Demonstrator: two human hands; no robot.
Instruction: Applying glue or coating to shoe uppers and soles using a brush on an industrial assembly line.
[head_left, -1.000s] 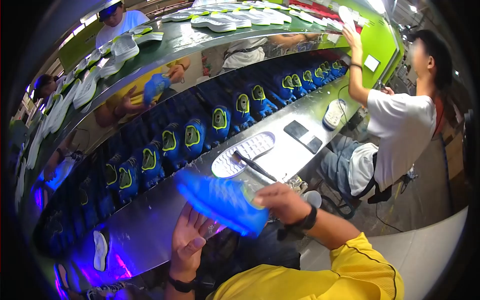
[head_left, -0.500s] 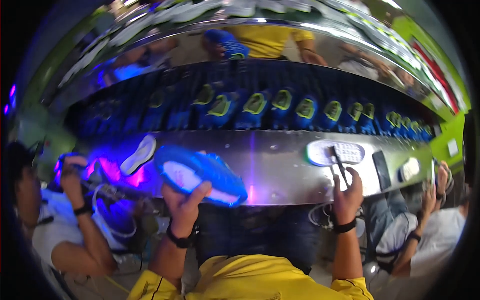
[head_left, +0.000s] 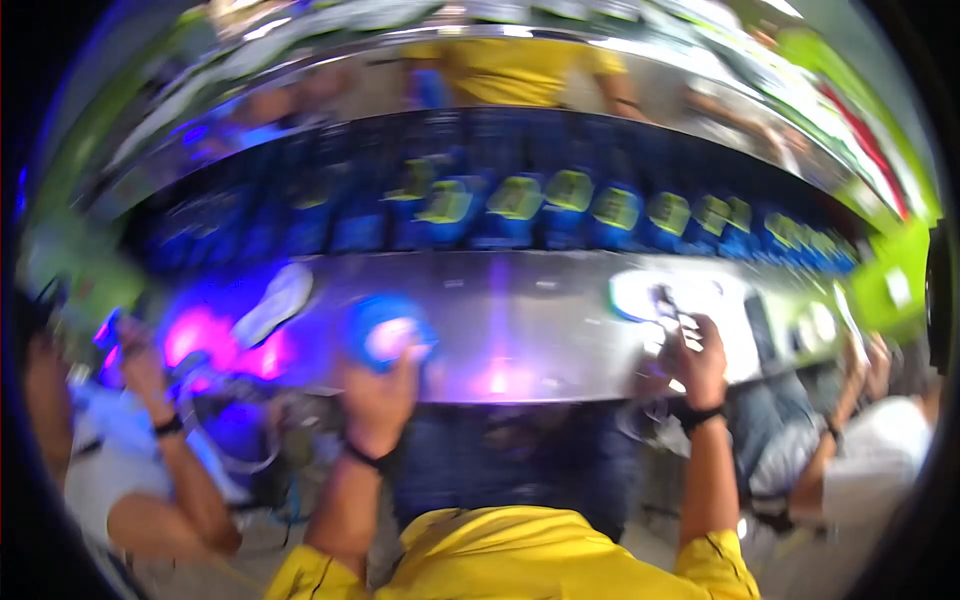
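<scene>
My left hand (head_left: 378,402) grips a blue shoe upper (head_left: 372,322) above the near edge of the metal bench. The shoe is seen nearly end-on, with a pale patch on its underside facing me, and is smeared by motion. My right hand (head_left: 700,362) is closed around a dark-handled brush (head_left: 664,297), whose tip is over a white shoe sole (head_left: 632,294) lying on the bench. Blur hides whether the brush touches that sole. Another white sole (head_left: 276,306) rests on the bench, left of the blue shoe.
Behind the metal bench (head_left: 450,320), blue shoes (head_left: 517,200) with yellow-green collars stand in a long row. Soles line a shelf above. A dark flat object (head_left: 760,325) lies right of the brushed sole. Co-workers sit left (head_left: 150,500) and right (head_left: 860,460).
The blue shoe has turned from its long side to nearly end-on in my left hand. My right hand has risen slightly, still with the brush. The view is more blurred.
</scene>
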